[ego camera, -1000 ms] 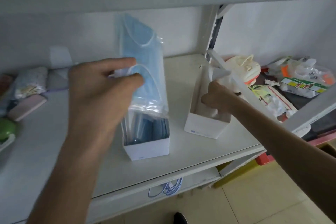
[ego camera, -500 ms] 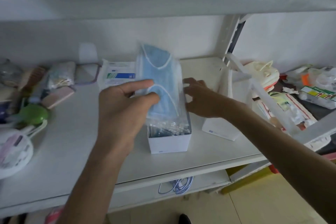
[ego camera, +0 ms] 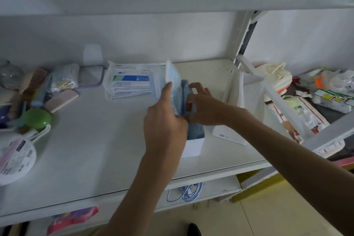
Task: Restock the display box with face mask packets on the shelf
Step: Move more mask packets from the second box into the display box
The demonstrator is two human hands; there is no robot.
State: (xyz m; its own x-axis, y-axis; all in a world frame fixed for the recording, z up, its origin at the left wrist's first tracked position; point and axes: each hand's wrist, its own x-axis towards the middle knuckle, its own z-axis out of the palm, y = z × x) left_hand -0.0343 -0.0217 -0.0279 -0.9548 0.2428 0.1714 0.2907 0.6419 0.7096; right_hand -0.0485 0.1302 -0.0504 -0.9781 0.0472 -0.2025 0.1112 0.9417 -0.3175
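Observation:
A white display box [ego camera: 192, 146] stands on the white shelf [ego camera: 95, 149], near its front edge, with several blue face mask packets upright in it. My left hand [ego camera: 164, 122] grips a clear packet of blue masks [ego camera: 173, 84] that sticks up out of the box. My right hand [ego camera: 203, 105] presses against the packets [ego camera: 185, 88] from the right side, fingers curled around them. A stack of flat white and blue mask packets [ego camera: 130, 80] lies behind the box.
A second white box [ego camera: 247, 101] stands to the right by the shelf's upright post. Toiletries, a green case [ego camera: 37, 119] and a round packet [ego camera: 15, 157] crowd the left end. Bagged goods fill the neighbouring shelf on the right. Blue mask loops [ego camera: 184, 191] hang below.
My right hand left the second box and came over to the packets in the display box. The blue packet in my left hand has sunk lower into the box.

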